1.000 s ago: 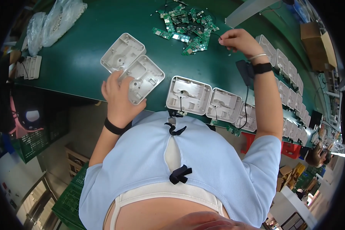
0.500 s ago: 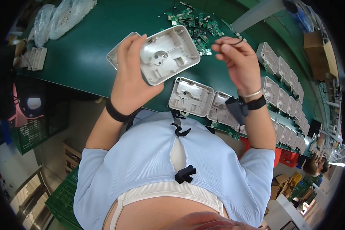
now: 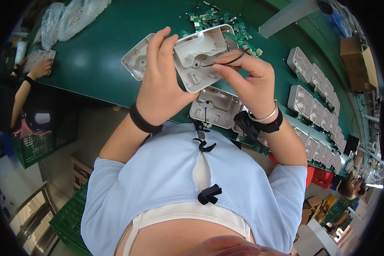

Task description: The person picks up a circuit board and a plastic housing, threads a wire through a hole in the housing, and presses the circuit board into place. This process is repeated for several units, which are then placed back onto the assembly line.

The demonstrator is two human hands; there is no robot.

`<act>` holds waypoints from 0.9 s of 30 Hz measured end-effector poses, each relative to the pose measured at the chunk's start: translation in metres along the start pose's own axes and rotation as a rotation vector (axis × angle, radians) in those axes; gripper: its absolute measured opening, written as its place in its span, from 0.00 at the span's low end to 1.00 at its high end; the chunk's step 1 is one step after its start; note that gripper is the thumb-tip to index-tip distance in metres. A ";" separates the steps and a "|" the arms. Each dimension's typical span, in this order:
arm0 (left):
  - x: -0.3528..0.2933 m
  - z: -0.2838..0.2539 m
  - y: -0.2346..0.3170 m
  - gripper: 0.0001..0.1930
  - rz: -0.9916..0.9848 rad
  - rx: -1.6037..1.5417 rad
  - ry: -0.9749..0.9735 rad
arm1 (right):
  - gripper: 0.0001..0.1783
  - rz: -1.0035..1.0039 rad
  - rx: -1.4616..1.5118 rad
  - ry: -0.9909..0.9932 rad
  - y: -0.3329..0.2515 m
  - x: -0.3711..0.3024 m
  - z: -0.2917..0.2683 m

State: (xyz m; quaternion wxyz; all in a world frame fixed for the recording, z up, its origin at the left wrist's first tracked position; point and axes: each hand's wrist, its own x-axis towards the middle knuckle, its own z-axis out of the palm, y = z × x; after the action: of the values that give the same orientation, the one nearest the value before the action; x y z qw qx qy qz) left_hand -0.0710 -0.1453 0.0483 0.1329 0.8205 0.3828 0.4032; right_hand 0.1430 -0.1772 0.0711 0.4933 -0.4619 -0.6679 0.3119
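Note:
My left hand [image 3: 164, 79] grips a pale grey plastic housing [image 3: 185, 57] by its left side, tilted above the table with its hollow inside facing me. My right hand [image 3: 251, 79] is closed on a thin black cable [image 3: 232, 61], pinched between thumb and fingertips. One cable end reaches the small round hole inside the housing; whether it is through I cannot tell. The cable's other part runs over my index finger, near a green circuit board [image 3: 246, 44]; their connection is unclear. Another grey housing [image 3: 137, 57] lies behind my left hand.
Loose circuit boards [image 3: 205, 19] are heaped at the back. A housing with a black cable [image 3: 217, 109] lies near the front edge. Several rows of housings [image 3: 301, 100] fill the right side. Plastic bags [image 3: 79, 19] lie far left, near another person's hand [image 3: 42, 69] on a grey part.
My right hand has moved left, bringing the cable end to the hole in the housing. The held housing has tilted more and shifted slightly right. Another person's hands have appeared at far left.

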 end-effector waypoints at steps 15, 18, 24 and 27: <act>-0.003 0.003 0.004 0.52 0.020 -0.023 -0.020 | 0.07 -0.318 -0.470 0.073 0.016 -0.003 0.010; -0.005 0.005 0.004 0.52 0.001 -0.070 -0.022 | 0.08 -0.418 -0.475 0.056 0.016 -0.003 0.013; -0.009 0.011 0.004 0.52 -0.021 -0.137 0.006 | 0.10 -0.467 -0.488 0.096 0.016 -0.005 0.016; -0.008 0.012 0.008 0.51 -0.027 -0.153 -0.027 | 0.10 -0.420 -0.496 0.079 0.020 -0.011 0.021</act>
State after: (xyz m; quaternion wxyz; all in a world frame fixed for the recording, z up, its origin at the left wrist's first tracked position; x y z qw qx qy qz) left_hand -0.0607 -0.1553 0.0399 0.2058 0.8082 0.3599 0.4183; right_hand 0.1297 -0.1787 0.0433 0.4449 -0.4316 -0.7846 0.0131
